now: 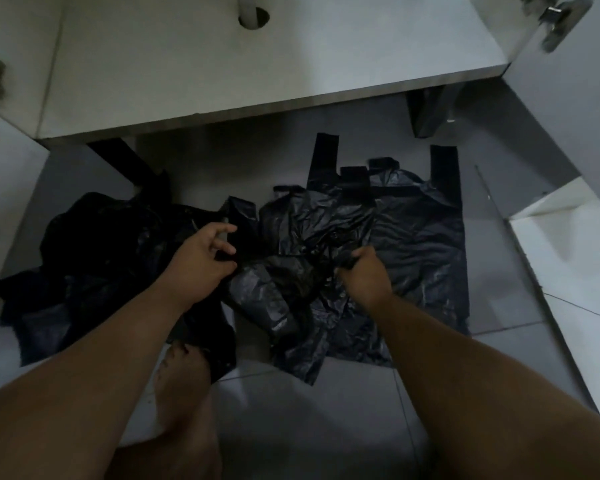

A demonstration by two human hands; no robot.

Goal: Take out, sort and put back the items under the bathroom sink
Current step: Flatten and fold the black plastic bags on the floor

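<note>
Several black plastic bags lie on the grey tiled floor in front of the open sink cabinet. One flat bag [423, 237] is spread at the right with its handles pointing toward the cabinet. A crumpled bag [291, 271] lies in the middle. A dark heap of bags [94, 258] sits at the left. My left hand [201, 261] pinches a fold of the crumpled bag between thumb and curled fingers. My right hand [364, 275] grips a bunched part of the same crumpled bag in a fist.
The white cabinet floor [222, 64] is above, with a drain pipe [252, 10] passing through a hole. Open cabinet doors [568, 98] stand at both sides. A white fixture [568, 244] is at the right. My bare foot [181, 386] rests on the tiles below the bags.
</note>
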